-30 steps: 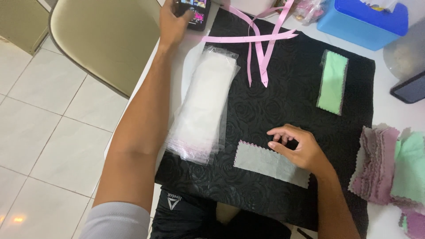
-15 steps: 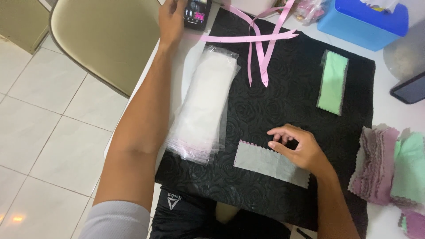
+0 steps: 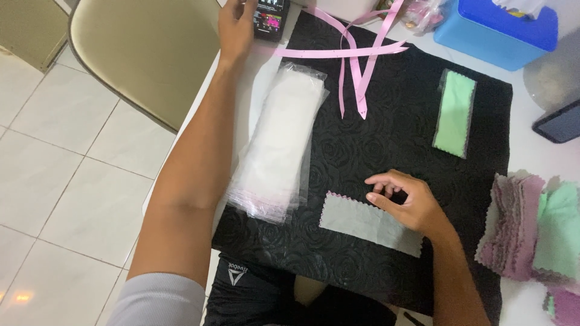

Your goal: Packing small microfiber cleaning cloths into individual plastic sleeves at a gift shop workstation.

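Left hand point(image 3: 237, 25) unmoved beside phone point(image 3: 270, 18)

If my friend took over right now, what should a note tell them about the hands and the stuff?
Left hand: reaching far up, fingers on the phone, grip open.
Right hand: resting on the grey cloth, fingers curled, nothing clamped.
Things: stack of clear bags on the left of the black mat; one green cloth already bagged.
Left: grey cloth not yet bagged; cloth pile waits on the right.
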